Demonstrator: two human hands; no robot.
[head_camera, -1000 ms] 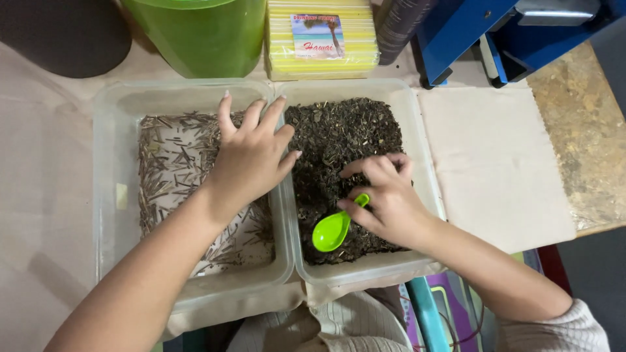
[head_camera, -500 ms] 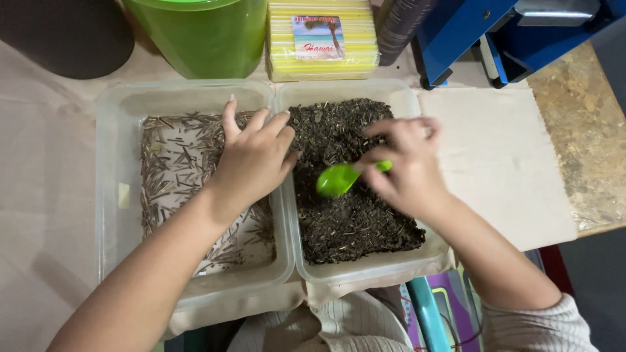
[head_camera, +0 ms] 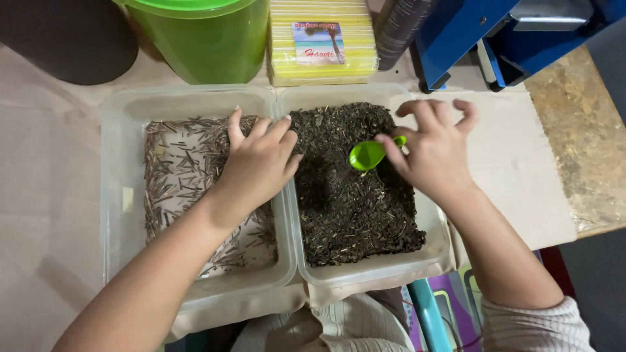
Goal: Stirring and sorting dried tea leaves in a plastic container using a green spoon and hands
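Right now the right hand [head_camera: 433,153] is pinching the handle of a small green scoop [head_camera: 369,155] between thumb and forefinger, with the other fingers fanning out loosely above it, and the scoop's bowl is hovering at about 12 o'clock over the dark crumbly material [head_camera: 352,189] that is filling the right clear plastic tub [head_camera: 438,240]. Whether the bowl is touching that material cannot be told. The left hand [head_camera: 257,163] is lying palm down with its fingers spread, resting across the rims where the two tubs are meeting, its fingertips pointing toward 12 o'clock and its heel sitting over the left clear plastic tub [head_camera: 120,195]. That left tub is holding a thin scatter of pale, needle-like dry stems [head_camera: 176,163], lying mostly at 9 o'clock from the left hand. Both tubs are sitting side by side, touching, on a table [head_camera: 45,215] covered in a pale sheet. At 12 o'clock beyond the tubs a green bucket [head_camera: 208,45] is standing beside a yellow stack of thin packets [head_camera: 323,42], and at 2 o'clock a blue machine [head_camera: 469,29] is standing on the table.
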